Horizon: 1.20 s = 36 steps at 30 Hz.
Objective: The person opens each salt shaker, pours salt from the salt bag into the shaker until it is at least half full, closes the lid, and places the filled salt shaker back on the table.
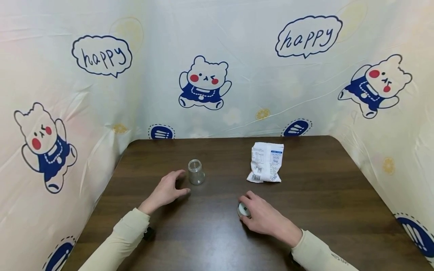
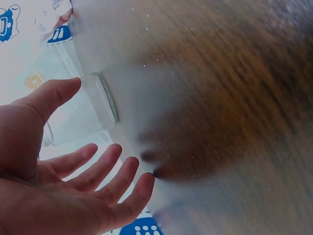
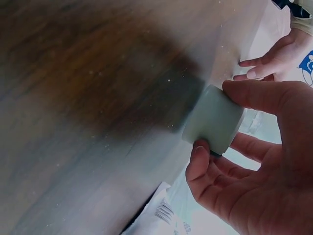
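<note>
An open-topped clear glass jar [image 1: 196, 173] stands upright on the table, left of centre. Beside it my left hand [image 1: 167, 190] is spread, thumb and fingers apart, on the jar's near left side. In the left wrist view the jar [image 2: 83, 105] shows beyond the thumb, and the left hand [image 2: 73, 181] holds nothing. My right hand [image 1: 262, 214] pinches a short, round, pale green cap [image 1: 243, 210] with a small dark mark on top. The right wrist view has the cap [image 3: 212, 120] between the thumb and fingers of the right hand [image 3: 254, 156], low over the table.
A white printed packet [image 1: 266, 162] with a barcode lies at the back right of the brown wooden table [image 1: 210, 241]. Behind the table and along both sides hangs a pale curtain [image 1: 244, 75] with cartoon bears.
</note>
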Each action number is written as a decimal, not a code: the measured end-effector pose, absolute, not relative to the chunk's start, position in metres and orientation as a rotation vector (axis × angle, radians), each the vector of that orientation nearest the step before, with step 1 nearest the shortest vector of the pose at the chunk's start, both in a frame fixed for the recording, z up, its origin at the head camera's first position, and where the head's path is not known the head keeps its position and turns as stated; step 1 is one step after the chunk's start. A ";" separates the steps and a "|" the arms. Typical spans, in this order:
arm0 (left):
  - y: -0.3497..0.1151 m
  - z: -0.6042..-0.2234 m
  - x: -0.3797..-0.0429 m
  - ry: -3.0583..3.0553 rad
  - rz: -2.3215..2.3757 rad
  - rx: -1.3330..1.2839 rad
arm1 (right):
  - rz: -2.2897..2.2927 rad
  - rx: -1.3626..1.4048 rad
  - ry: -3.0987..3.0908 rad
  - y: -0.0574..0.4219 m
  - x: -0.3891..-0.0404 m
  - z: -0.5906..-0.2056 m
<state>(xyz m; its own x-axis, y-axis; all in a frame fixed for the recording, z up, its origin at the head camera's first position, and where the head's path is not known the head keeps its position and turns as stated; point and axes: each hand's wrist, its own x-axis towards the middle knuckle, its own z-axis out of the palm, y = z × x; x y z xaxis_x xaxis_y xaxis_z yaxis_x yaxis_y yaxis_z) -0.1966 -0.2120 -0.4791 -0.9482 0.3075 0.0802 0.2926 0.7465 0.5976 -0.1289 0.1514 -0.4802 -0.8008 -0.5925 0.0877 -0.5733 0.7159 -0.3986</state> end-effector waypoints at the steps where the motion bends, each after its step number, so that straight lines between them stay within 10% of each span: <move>1: -0.212 -0.480 -0.197 2.912 0.993 0.498 | -0.642 -0.976 2.867 0.151 -0.129 -0.480; 36: -0.219 -0.477 -0.196 2.892 1.016 0.460 | -0.559 -0.926 2.899 0.155 -0.125 -0.480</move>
